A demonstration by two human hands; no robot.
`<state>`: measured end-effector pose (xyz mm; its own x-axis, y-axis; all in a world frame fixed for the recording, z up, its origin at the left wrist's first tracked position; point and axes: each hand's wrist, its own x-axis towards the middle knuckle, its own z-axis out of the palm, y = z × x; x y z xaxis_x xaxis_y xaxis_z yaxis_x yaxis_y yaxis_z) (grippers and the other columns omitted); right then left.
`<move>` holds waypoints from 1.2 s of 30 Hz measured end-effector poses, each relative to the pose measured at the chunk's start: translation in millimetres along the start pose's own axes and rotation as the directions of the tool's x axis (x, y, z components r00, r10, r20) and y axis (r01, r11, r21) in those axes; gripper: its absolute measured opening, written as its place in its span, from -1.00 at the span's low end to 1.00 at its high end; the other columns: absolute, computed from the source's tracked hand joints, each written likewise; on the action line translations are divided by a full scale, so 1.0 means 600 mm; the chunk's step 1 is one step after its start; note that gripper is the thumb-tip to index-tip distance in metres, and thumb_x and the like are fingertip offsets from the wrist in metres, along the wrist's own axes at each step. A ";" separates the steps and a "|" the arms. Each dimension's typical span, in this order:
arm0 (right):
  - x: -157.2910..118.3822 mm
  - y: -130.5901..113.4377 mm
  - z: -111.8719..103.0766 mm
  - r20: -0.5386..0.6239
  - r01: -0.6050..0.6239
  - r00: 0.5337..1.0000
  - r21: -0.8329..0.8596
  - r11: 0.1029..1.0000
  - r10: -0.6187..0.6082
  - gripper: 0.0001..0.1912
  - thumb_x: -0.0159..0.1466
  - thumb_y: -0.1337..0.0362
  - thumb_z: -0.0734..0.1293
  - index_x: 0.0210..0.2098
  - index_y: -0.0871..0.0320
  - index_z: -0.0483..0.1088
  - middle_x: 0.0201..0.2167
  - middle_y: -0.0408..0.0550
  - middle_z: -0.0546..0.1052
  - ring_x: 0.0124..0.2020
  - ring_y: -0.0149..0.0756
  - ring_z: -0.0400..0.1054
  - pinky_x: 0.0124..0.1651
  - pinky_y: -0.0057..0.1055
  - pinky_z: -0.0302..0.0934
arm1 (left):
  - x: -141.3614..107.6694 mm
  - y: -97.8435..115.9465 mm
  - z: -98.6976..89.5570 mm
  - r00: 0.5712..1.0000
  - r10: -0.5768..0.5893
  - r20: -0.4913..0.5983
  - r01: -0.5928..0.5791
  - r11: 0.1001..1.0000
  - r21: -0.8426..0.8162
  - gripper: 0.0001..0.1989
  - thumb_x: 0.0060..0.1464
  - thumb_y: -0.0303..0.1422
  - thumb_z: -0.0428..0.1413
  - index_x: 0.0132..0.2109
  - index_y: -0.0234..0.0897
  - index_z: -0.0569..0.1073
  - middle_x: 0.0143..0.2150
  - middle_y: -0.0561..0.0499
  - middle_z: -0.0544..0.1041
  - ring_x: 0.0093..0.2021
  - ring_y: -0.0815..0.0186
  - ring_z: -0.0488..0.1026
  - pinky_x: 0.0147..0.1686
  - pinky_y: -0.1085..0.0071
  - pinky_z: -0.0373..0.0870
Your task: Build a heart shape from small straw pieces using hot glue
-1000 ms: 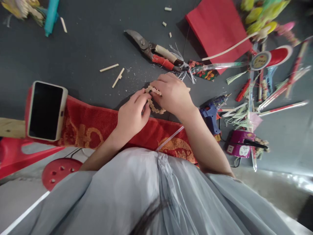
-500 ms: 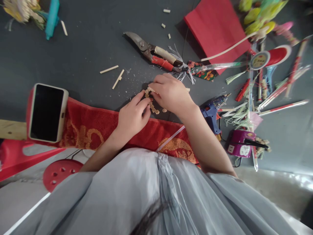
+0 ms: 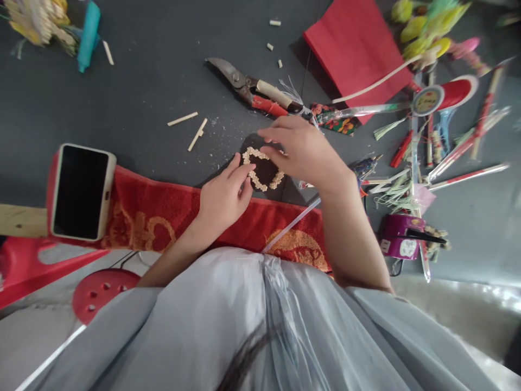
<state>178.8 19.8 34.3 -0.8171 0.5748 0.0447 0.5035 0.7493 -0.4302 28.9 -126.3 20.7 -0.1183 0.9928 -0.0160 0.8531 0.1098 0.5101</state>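
Note:
A beaded, cream-coloured ring with a gap at its lower side [image 3: 259, 185] lies on the dark table, just beyond the red towel. My left hand [image 3: 225, 196] touches the ring's left side, thumb and fingertips closed around that edge. Over the ring's upper right is my right hand [image 3: 303, 149], its fingers apart and nothing visible between them; it hides part of the ring. Pruning shears [image 3: 244, 84] with red and cream handles lie beyond my hands. Two short cream sticks [image 3: 182, 119] are to the left of the ring.
A white-framed device [image 3: 82, 191] rests on the red towel [image 3: 142, 209] at left. To the right are a glue gun [image 3: 366, 165], a purple power block [image 3: 401, 237], a thread spool [image 3: 445, 96] and wrapped sticks. Red paper [image 3: 358, 49] lies at the upper right.
My right hand has lifted off the ring and shifted right, its fingers opening and more of the ring showing. My left hand stays at the ring's left side.

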 end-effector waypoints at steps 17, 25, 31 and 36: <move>-0.098 -0.017 0.037 -0.166 -0.510 0.813 0.260 0.820 0.558 -0.62 0.24 0.35 0.23 -0.02 0.19 0.54 -0.23 0.05 0.65 -0.25 -0.16 0.53 -0.12 -0.20 0.41 | -0.003 -0.016 -0.002 0.993 0.024 -0.119 -0.040 0.990 -0.134 -0.70 0.27 -0.43 -0.03 0.08 -0.27 0.47 0.15 -0.07 0.58 -0.06 0.33 0.60 0.01 0.41 0.53; -0.099 -0.019 0.047 -0.202 -0.489 0.787 0.373 0.788 0.583 -0.60 0.21 0.37 0.20 -0.01 0.20 0.51 -0.25 0.03 0.64 -0.28 -0.18 0.53 -0.10 -0.17 0.41 | -0.003 -0.018 -0.005 0.996 0.005 -0.084 -0.016 0.991 -0.134 -0.69 0.29 -0.41 -0.05 0.11 -0.24 0.44 0.16 -0.07 0.57 -0.10 0.33 0.60 -0.06 0.40 0.56; -0.116 -0.036 0.025 -0.267 -0.503 0.768 0.311 0.806 0.582 -0.64 0.26 0.32 0.22 -0.05 0.21 0.54 -0.30 0.03 0.64 -0.34 -0.24 0.49 -0.19 -0.28 0.35 | -0.004 -0.013 -0.017 0.989 0.045 -0.142 -0.057 0.995 -0.087 -0.71 0.26 -0.45 -0.02 0.05 -0.29 0.49 0.04 -0.07 0.63 -0.13 0.34 0.60 -0.07 0.44 0.53; -0.132 -0.072 0.018 -0.204 -0.451 0.842 0.244 0.859 0.500 -0.76 0.26 0.21 0.32 -0.18 0.17 0.58 -0.46 -0.08 0.58 -0.44 -0.31 0.43 -0.30 -0.39 0.24 | 0.000 -0.014 -0.043 0.993 0.117 0.004 -0.117 0.992 0.043 -0.73 0.28 -0.40 0.01 0.03 -0.25 0.54 -0.12 -0.03 0.65 -0.22 0.31 0.60 -0.19 0.41 0.48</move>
<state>218.7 -61.6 39.6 -0.3786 0.9255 0.0067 0.7320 0.3038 -0.6098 8.3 -128.4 38.8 -0.0154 0.9991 0.0405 0.8819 -0.0055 0.4713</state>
